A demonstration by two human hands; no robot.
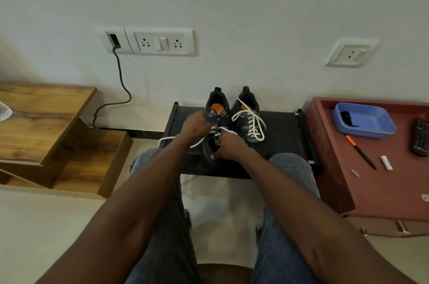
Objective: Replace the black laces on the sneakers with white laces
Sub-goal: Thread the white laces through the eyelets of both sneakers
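Both hands work at the left sneaker (pixel 217 121) on the black rack (pixel 281 144): right hand (pixel 228 146) grips its toe, left hand (pixel 195 124) pinches the white lace (pixel 171 138). Just beyond, the right sneaker (pixel 249 121) stands laced white.

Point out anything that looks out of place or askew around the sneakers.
One end of the white lace from the left sneaker trails off the black rack's left edge. The right sneaker is laced but untied, its ends loose. Nothing looks damaged or spilled.
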